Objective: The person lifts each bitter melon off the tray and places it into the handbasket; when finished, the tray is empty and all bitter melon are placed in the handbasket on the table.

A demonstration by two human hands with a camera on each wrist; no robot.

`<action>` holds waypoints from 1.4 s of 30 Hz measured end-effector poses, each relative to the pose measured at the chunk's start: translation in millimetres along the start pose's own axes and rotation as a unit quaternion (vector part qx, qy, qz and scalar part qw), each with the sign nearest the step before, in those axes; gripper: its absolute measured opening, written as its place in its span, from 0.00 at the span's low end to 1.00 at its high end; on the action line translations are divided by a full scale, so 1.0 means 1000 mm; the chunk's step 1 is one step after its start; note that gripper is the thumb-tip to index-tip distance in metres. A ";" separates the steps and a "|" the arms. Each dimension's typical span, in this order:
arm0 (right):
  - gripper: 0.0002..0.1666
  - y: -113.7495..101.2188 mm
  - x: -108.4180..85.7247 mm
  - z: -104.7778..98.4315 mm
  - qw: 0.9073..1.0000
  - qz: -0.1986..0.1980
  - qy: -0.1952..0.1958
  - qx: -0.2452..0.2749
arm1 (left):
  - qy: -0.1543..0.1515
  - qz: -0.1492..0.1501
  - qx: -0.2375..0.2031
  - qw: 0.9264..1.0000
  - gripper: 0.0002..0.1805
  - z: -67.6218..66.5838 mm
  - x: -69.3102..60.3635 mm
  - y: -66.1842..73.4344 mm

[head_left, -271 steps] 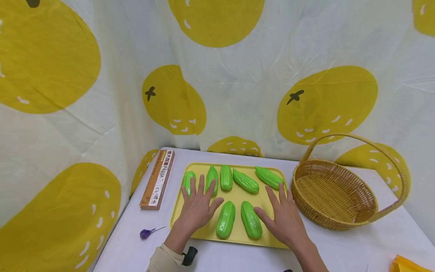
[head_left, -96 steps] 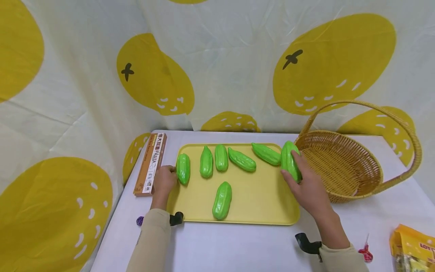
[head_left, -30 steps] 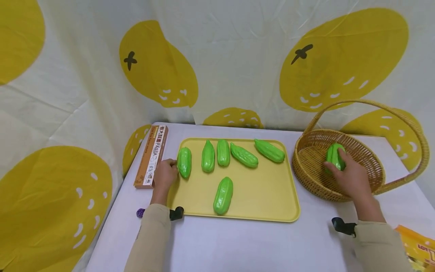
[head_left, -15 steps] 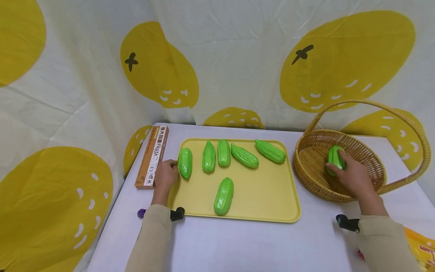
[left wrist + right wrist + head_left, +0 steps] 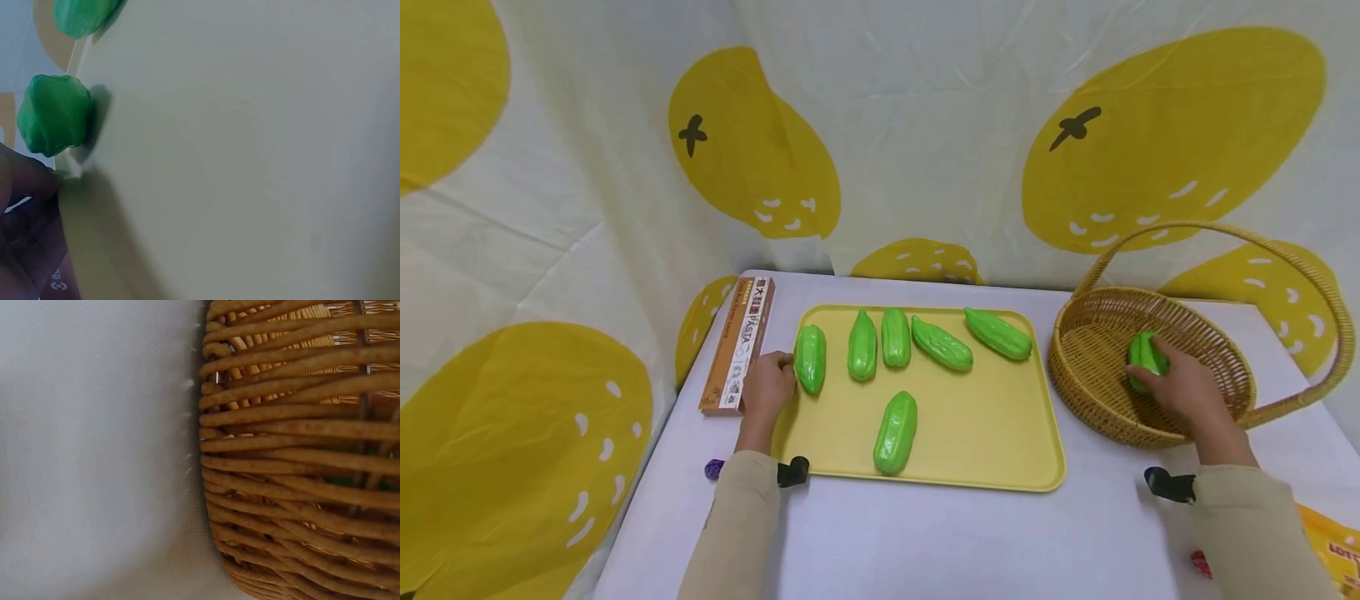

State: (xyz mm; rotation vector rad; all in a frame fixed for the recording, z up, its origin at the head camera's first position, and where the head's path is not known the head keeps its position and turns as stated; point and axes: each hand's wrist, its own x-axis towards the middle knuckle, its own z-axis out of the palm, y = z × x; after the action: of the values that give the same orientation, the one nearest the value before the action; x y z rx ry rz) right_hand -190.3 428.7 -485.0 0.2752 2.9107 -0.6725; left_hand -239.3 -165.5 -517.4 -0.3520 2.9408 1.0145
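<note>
Beyond the right side of the yellow tray, the right hand reaches into the wicker basket, its fingers curled around a green gourd; whether that gourd touches the basket's floor cannot be told, since the right wrist view shows mostly weave with a little green behind it. At the tray's left rim, the left hand pinches the edge between its fingers, just beside the leftmost gourd. Judging from how things lie, the transfer is at an early stage: one gourd is inside the basket, though not yet let go, and six are left on the tray. Of those, five, the leftmost included, lie spread along the tray's far side, while the lone gourd sits near its front edge. Left of the tray are a pasta box and, nearer the person, a small purple ball; right of and nearer than the tray, a yellow packet lies on the worktop, partly behind the sleeve.
</note>
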 end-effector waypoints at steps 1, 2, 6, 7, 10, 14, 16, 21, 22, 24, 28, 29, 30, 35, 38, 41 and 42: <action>0.53 0.001 0.001 0.000 1.000 0.002 -0.001 0.001 | 0.000 0.001 -0.001 1.000 0.17 0.000 0.000 0.001; 0.53 0.001 0.001 0.000 1.000 0.004 -0.002 0.002 | -0.001 0.001 -0.002 1.000 0.17 0.000 0.000 0.001; 0.55 0.002 0.002 0.000 1.000 0.013 -0.006 0.008 | -0.001 -0.001 -0.001 1.000 0.17 -0.001 0.000 0.002; 0.55 0.002 0.002 0.000 1.000 0.016 -0.007 0.010 | -0.001 -0.001 0.001 1.000 0.17 -0.001 0.000 0.002; 0.55 0.001 0.002 0.001 1.000 0.021 -0.009 0.015 | 0.003 -0.001 0.002 1.000 0.17 0.000 0.000 0.001; 0.56 0.000 0.002 0.002 0.999 0.027 -0.009 0.019 | 0.002 -0.003 -0.001 1.000 0.17 0.001 0.000 0.000; 0.57 -0.001 0.002 0.002 0.999 0.031 -0.011 0.020 | 0.001 -0.004 -0.001 1.000 0.17 0.001 0.000 -0.001; 0.57 -0.001 0.000 0.001 0.999 0.031 -0.010 0.019 | 0.004 -0.001 0.002 1.000 0.18 0.002 0.000 -0.002; 0.57 -0.001 -0.001 0.001 0.999 0.029 -0.009 0.019 | 0.006 0.000 0.001 1.000 0.18 0.002 -0.001 -0.002; 0.57 -0.001 -0.001 0.001 1.000 0.026 -0.007 0.016 | 0.009 0.002 -0.001 1.000 0.18 0.002 -0.001 -0.002; 0.57 -0.001 -0.002 -0.001 1.000 0.020 -0.004 0.013 | 0.014 0.004 -0.001 1.000 0.18 0.002 0.000 -0.002; 0.57 -0.001 -0.003 -0.001 1.000 0.019 -0.003 0.012 | 0.014 0.005 0.000 1.000 0.18 0.003 0.000 -0.003; 0.57 0.000 -0.003 -0.001 1.000 0.017 -0.003 0.013 | 0.015 0.006 0.002 1.000 0.18 0.003 0.000 -0.003; 0.55 -0.001 -0.008 -0.004 1.000 0.002 0.007 0.000 | 0.018 0.008 0.003 1.000 0.18 0.004 0.001 -0.003; 0.52 -0.005 -0.011 -0.006 1.000 -0.015 0.024 -0.012 | 0.019 0.005 0.003 1.000 0.18 0.004 0.001 -0.002; 0.50 -0.014 -0.016 -0.007 0.999 -0.031 0.037 -0.022 | 0.018 0.003 0.005 1.000 0.18 0.003 0.000 -0.001; 0.49 -0.017 -0.018 -0.007 0.998 -0.036 0.040 -0.026 | 0.017 0.002 0.005 1.000 0.18 0.003 -0.001 -0.001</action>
State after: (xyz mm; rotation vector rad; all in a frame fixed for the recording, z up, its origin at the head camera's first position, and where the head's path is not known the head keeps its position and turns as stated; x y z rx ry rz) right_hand -177.0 413.9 -468.1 0.1968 3.0221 -0.6089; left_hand -238.7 -164.8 -520.2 -0.3666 2.9772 1.0036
